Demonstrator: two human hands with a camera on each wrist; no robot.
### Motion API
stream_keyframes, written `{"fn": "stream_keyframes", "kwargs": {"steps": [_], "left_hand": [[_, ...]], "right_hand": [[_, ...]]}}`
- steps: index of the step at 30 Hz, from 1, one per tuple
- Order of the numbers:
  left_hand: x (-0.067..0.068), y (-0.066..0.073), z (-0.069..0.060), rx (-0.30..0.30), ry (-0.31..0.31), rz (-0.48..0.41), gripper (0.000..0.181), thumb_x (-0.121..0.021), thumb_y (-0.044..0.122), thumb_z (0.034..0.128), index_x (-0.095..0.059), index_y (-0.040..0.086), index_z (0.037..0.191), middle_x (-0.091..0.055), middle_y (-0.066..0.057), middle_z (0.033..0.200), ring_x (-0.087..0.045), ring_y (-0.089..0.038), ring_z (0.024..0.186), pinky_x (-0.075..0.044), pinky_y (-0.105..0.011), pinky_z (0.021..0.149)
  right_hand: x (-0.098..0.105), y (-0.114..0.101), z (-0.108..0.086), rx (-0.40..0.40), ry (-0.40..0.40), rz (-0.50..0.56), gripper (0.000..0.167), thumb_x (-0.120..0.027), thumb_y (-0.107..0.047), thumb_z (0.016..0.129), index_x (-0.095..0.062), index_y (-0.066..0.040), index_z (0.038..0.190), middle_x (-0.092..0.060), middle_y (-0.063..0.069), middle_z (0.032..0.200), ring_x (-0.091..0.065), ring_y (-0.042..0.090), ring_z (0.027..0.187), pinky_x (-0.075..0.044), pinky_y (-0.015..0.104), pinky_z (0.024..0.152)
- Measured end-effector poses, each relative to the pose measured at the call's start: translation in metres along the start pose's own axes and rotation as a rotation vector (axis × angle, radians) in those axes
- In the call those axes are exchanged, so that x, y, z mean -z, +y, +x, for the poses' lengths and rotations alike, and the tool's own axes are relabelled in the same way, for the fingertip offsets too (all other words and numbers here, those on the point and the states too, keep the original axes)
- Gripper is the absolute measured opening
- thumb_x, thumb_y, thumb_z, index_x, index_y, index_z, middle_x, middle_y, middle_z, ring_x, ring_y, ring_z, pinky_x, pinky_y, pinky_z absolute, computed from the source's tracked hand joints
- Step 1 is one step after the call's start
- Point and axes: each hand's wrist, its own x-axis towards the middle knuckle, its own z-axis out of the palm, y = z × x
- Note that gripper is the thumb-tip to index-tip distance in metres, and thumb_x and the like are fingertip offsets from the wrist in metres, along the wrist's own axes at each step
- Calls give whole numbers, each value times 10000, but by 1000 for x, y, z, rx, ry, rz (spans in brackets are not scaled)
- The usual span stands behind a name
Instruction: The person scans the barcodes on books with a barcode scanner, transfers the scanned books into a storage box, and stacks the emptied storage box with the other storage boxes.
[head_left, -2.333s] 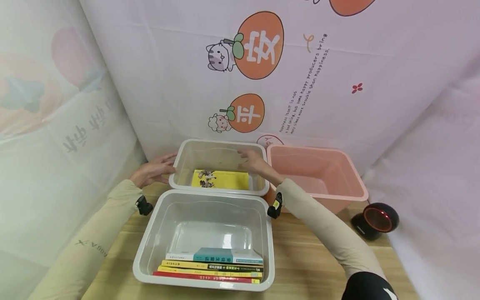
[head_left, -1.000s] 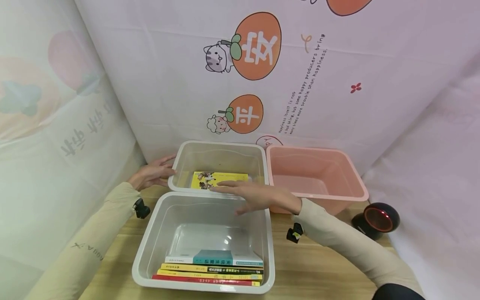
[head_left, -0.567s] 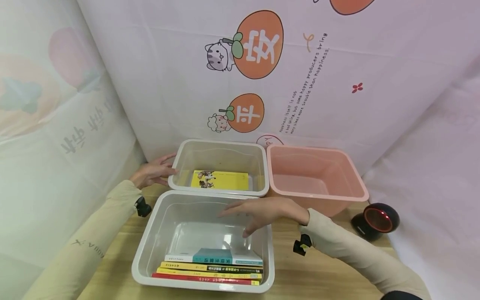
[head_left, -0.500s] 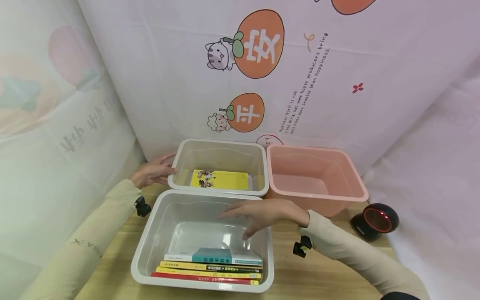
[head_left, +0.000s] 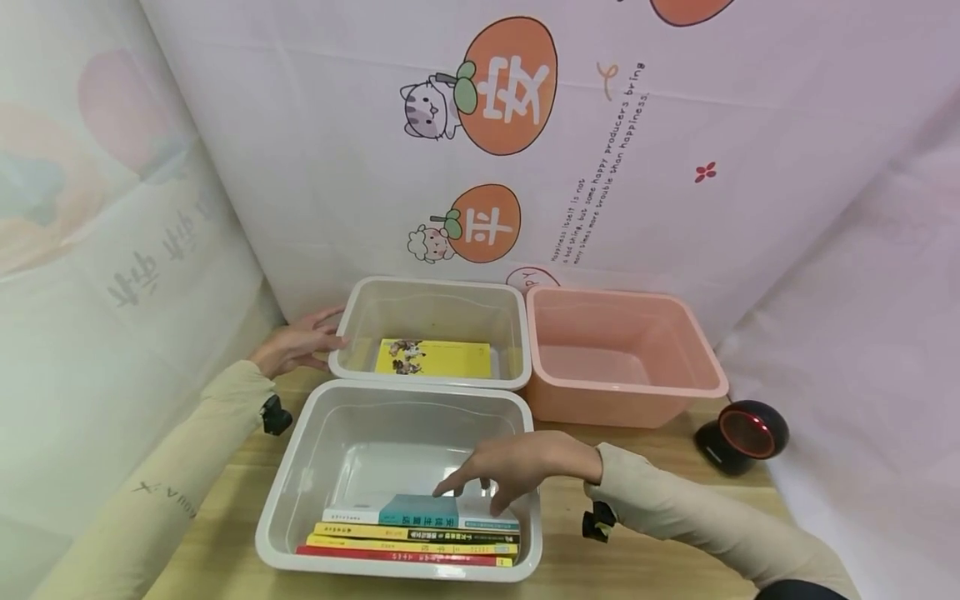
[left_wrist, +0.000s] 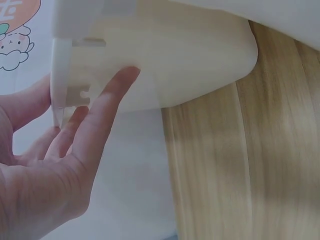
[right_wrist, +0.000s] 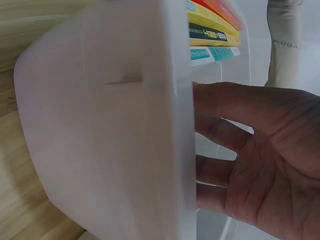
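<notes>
My left hand (head_left: 296, 342) holds the left rim of the rear off-white plastic bin (head_left: 435, 285); in the left wrist view the thumb is at the rim and the fingers lie along the outer wall. Flat inside that bin is a yellow book (head_left: 453, 358) with small printed figures. Over the front grey-white bin (head_left: 288, 475) hovers my right hand (head_left: 517, 462), fingers loosely bent and holding nothing. Just below it stand several books, spines up: a white and teal book (head_left: 420, 510), yellow ones, and a red book (head_left: 397, 555) nearest the front wall.
A pink bin (head_left: 626, 404) stands right of the rear bin. A black round device (head_left: 742, 437) with a red ring sits on the wooden table (head_left: 592, 567) at the right. White printed cloth (head_left: 637, 150) encloses the back and sides.
My right hand has come out of the rear bin and moved forward, then down towards the books in the front bin. The left hand has stayed on the rear bin's rim.
</notes>
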Motion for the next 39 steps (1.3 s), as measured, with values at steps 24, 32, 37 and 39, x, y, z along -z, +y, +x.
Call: {"fn": "stream_keyframes", "kwargs": {"steps": [24,32,37,39], "left_hand": [[-5,1,1,23,32,28,852,-562,141,1092,27,222,1701,-125,-250,1728,-406,-547,1433,-615,-493,914],[-7,3,-1,33,48,57,845,-573,158,1089,7,200,1703,-190,-259,1712,-520,-446,1371,-609,-474,933],[-7,2,-1,39,59,66,846,-576,158,1087,3,193,1703,-192,-262,1710,-563,-395,1331,-609,-463,928],[-8,3,0,40,56,63,844,-572,157,1089,4,204,1704,-184,-252,1716,-521,-448,1371,-606,-469,935]], "right_hand": [[-12,-9,-6,22,109,-24,478,-793,-36,906,-696,-141,1362,-735,-74,1227,-632,-19,885,-511,111,744],[-18,6,-2,67,282,-41,349,-725,-113,993,-719,-119,1341,-756,-43,1233,-675,-37,964,-510,89,800],[-24,13,4,53,285,-71,353,-747,-169,990,-727,-155,1343,-757,-82,1226,-671,-49,944,-523,104,784],[-26,14,6,33,287,-105,354,-767,-161,968,-741,-174,1321,-765,-107,1181,-659,-56,905,-524,115,763]]}}
